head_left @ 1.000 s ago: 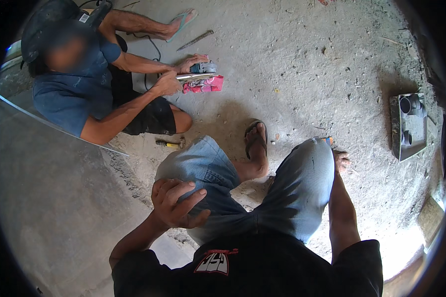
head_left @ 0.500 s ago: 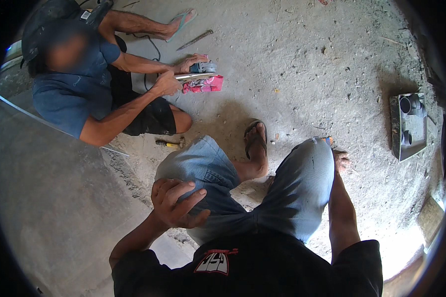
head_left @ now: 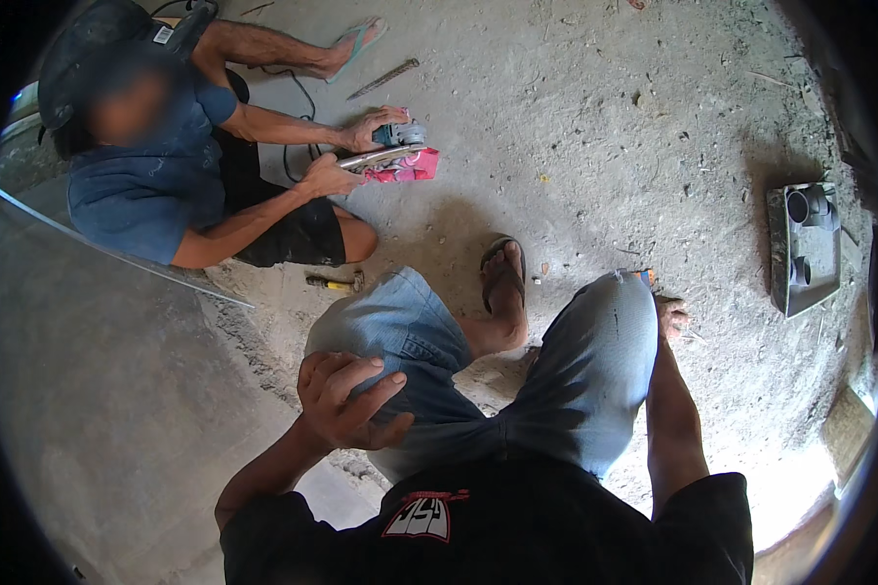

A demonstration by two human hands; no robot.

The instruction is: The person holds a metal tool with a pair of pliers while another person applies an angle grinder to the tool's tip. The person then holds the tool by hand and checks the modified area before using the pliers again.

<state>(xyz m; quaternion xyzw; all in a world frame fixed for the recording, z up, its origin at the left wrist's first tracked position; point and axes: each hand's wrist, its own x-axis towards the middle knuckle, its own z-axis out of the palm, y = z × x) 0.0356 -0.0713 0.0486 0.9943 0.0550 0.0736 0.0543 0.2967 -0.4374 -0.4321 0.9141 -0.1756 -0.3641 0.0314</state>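
Observation:
My left hand hovers at my left knee, its fingers loosely bent and apart with nothing in them. Beyond my right knee, my right hand is low by the floor. Its fingers are partly hidden, so its grip is unclear. Close to it, an orange and blue object peeks out from behind the knee; its kind does not show. At the far left a co-worker crouches, one hand on a teal and grey angle grinder, the other gripping a curved metal piece over a pink packet.
A hammer with a yellow and black handle lies left of my knee. A rusty bar lies farther off. At the right stands a grey tray with dark pipe fittings. A dark cord runs beside the co-worker.
The co-worker's elbow has risen slightly and the curved metal piece has turned a little against the grinder. My hands have stayed in place.

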